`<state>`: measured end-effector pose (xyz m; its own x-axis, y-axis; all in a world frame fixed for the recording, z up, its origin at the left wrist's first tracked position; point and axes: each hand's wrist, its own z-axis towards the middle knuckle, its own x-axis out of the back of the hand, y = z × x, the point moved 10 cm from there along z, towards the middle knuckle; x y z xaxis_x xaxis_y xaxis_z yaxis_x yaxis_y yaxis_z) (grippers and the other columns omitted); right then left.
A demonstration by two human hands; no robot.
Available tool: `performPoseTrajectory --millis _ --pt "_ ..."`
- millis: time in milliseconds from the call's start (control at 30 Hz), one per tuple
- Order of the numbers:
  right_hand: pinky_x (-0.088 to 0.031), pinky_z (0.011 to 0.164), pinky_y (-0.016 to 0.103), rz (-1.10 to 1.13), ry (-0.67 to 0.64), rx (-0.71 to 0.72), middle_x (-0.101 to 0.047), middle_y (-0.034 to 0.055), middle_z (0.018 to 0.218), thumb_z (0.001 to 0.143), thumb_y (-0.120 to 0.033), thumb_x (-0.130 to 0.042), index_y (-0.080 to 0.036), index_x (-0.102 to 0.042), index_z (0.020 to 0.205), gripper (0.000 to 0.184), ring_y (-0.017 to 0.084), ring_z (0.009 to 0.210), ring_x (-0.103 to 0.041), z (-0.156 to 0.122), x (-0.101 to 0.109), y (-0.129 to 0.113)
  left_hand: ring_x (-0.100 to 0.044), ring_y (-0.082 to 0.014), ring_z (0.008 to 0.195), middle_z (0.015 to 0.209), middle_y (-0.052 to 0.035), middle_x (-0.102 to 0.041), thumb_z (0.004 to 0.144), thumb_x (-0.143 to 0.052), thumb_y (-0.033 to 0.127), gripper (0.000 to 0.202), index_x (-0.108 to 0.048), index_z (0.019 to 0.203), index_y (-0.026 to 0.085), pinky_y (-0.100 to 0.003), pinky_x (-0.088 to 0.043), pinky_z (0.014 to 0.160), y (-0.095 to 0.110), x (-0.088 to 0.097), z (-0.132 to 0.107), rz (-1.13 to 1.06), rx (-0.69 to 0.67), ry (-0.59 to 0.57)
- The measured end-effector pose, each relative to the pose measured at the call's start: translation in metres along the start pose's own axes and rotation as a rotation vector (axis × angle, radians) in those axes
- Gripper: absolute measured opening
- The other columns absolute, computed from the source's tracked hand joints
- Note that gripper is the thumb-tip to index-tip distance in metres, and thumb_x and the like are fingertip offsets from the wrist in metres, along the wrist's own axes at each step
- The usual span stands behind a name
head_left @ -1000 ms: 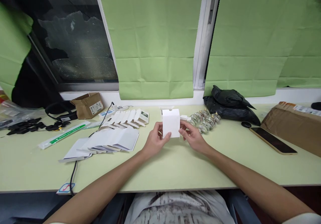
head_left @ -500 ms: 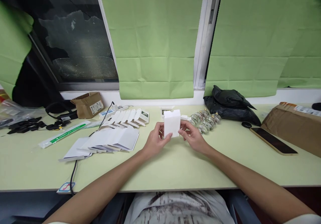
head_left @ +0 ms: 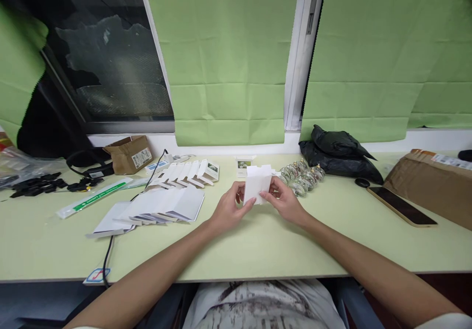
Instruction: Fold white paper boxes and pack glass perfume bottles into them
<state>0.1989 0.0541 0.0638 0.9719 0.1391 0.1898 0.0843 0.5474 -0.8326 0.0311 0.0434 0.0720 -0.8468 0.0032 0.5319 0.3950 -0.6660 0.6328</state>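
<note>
A small white cardboard box (head_left: 254, 184) is held upright above the table between both hands, with flaps showing at its top. My left hand (head_left: 233, 205) grips its left side, thumb on the front face near the bottom. On the right side my right hand (head_left: 283, 200) holds it too, its thumb pressed against the front. The fingers behind the box are partly hidden. Just beyond it lies a white box with a picture on it (head_left: 243, 165). Several clear round ornaments with metallic caps (head_left: 301, 177) sit to the right of my right hand.
Left of my hands lie a fanned stack of flat white cartons (head_left: 158, 206) and a row of small white boxes (head_left: 184, 172). A black cable (head_left: 107, 257) crosses the table. Rightward are black plastic bags (head_left: 337, 154), a phone (head_left: 401, 207) and a brown parcel (head_left: 431, 186).
The white box has tilted and dropped slightly, and its top now looks open with flaps up. My right thumb has moved left onto its front face.
</note>
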Motion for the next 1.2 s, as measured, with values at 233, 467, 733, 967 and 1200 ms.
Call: performPoseTrajectory --millis 233,467,733,967,1200 --pt "-0.049 0.070 0.031 -0.037 0.066 0.003 -0.064 0.0028 0.094 0.095 -0.050 -0.071 -0.023 -0.061 0.104 0.030 0.019 0.082 -0.058 0.001 0.008 0.004 -0.056 -0.0183 0.083 0.093 -0.0042 -0.058 0.100 -0.064 0.039 0.018 -0.060 0.108 0.024 -0.033 -0.049 0.077 0.016 0.025 -0.002 0.047 -0.120 0.222" --pt "-0.043 0.066 0.032 -0.185 0.080 0.049 -0.060 0.0011 0.085 0.095 -0.051 -0.069 -0.024 -0.059 0.100 0.029 0.019 0.074 -0.053 -0.003 0.009 -0.004 -0.062 -0.0133 0.063 0.084 -0.0023 -0.070 0.097 -0.069 0.045 0.027 -0.072 0.112 0.023 -0.027 -0.051 0.058 0.013 -0.002 -0.005 -0.169 0.016 0.035" --pt "-0.041 0.066 0.032 -0.242 0.093 0.101 -0.055 -0.0006 0.085 0.099 -0.046 -0.066 -0.024 -0.056 0.096 0.024 0.017 0.072 -0.050 -0.012 0.002 -0.014 -0.071 -0.0145 0.069 0.085 -0.0026 -0.074 0.091 -0.078 0.039 0.024 -0.067 0.097 0.018 -0.026 -0.060 0.064 0.013 -0.018 -0.008 -0.465 0.156 0.001" --pt "-0.042 0.067 0.032 -0.199 0.074 0.119 -0.056 0.0003 0.089 0.100 -0.045 -0.066 -0.024 -0.057 0.098 0.022 0.017 0.074 -0.052 -0.013 -0.002 -0.016 -0.072 -0.0138 0.067 0.081 -0.0019 -0.075 0.090 -0.079 0.035 0.021 -0.068 0.096 0.018 -0.022 -0.057 0.059 0.011 -0.015 -0.009 -0.505 0.201 0.048" --pt "-0.042 0.066 0.031 -0.109 0.076 0.089 -0.055 -0.0006 0.088 0.099 -0.044 -0.067 -0.024 -0.056 0.098 0.023 0.016 0.073 -0.051 -0.016 -0.006 -0.012 -0.070 -0.0134 0.065 0.082 -0.0031 -0.075 0.087 -0.082 0.032 0.019 -0.071 0.089 0.017 -0.024 -0.058 0.061 0.020 -0.007 -0.009 -0.459 0.154 0.081"
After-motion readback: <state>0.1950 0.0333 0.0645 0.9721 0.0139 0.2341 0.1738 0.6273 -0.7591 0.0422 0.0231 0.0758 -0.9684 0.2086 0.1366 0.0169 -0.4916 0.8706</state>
